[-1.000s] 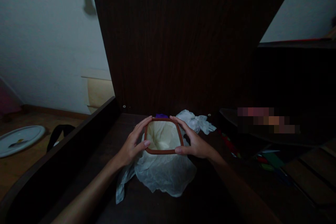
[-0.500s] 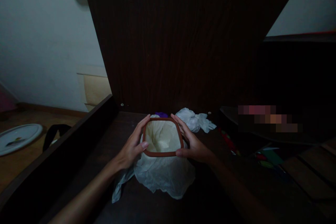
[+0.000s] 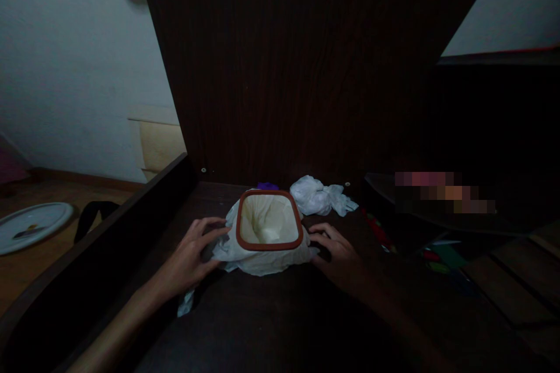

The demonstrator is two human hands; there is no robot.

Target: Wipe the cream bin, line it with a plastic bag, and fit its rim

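Note:
A small bin with a brown, rounded-square rim (image 3: pixel 270 247) stands upright on the dark wooden surface. A thin white plastic bag (image 3: pixel 269 262) lines its inside and hangs in folds around its outside. At its left side is my left hand (image 3: pixel 199 247), fingers apart and curved, fingertips at the bag's loose folds. My right hand (image 3: pixel 335 253) is at the opposite side, its fingers also spread and close to or touching the bag. Neither hand is on the rim. A strip of bag trails below my left hand.
Behind the bin lie a crumpled white plastic bag (image 3: pixel 317 195) and something purple (image 3: pixel 268 186). A tall dark panel (image 3: pixel 289 70) rises at the back, and a low side board (image 3: pixel 131 221) runs along the left. Various items lie in shadow at right; a white lid-like disc (image 3: pixel 37 227) is on the floor.
Both hands have left the brown rim and moved outward and lower to the bin's sides. The bag's front skirt, which hung lower, now sits bunched closer to the bin.

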